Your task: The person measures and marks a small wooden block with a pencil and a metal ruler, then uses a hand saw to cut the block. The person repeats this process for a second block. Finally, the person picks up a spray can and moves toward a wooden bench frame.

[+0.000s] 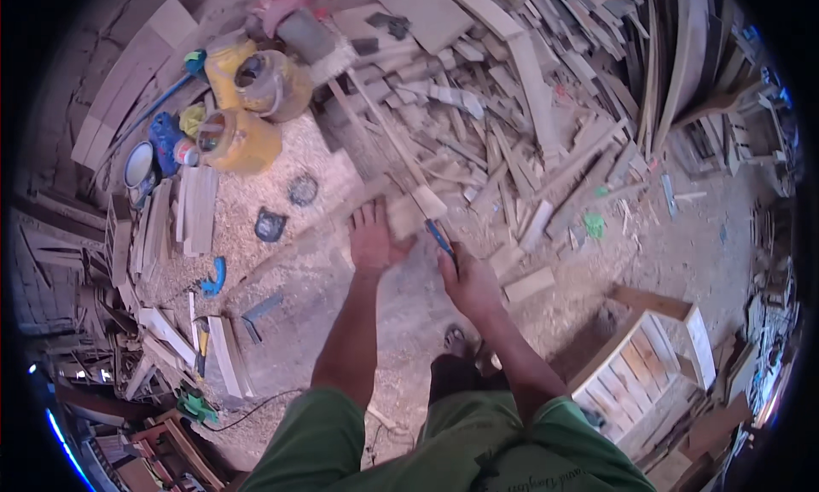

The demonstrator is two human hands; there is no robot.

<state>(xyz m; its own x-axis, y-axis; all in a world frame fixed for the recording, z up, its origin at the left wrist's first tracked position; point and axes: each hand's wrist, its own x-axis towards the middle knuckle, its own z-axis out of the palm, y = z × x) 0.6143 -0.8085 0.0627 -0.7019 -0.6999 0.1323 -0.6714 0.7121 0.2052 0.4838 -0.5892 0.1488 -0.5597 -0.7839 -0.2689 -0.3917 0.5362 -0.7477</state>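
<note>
Around the middle of the view, the left hand (371,242) is lying palm down, fingers slightly spread and pointing to twelve o'clock, its fingertips resting by a wooden strip (341,209). Just beside it, toward four o'clock, the right hand (469,280) is closing around a blue-handled tool (439,236) — the handle is pointing to eleven, near a pale wood block (429,202), its working end being too small to make out. Yellow containers (243,151) are standing at ten o'clock on the shaving-strewn surface (299,274); a hammer (202,347) is lying at eight — while scrap wood (503,125) is piling up at one and a slatted wooden frame (636,364) is sitting at four.
</note>
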